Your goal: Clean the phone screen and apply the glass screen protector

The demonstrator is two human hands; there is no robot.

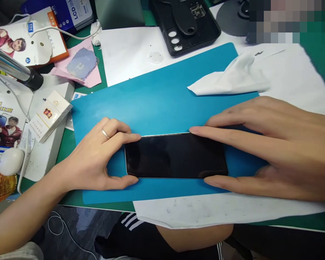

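Observation:
A black smartphone lies flat, screen up, on a blue work mat. My left hand, a ring on one finger, pinches the phone's left end between thumb and index finger. My right hand grips the right end, index finger along the far edge and thumb at the near edge. Both hands rest on the mat.
A crumpled white wipe lies on the mat's far right. Behind are a black phone case, white paper sheets, a pink packet with a grey cloth, a small white box, product boxes and a lamp arm at left.

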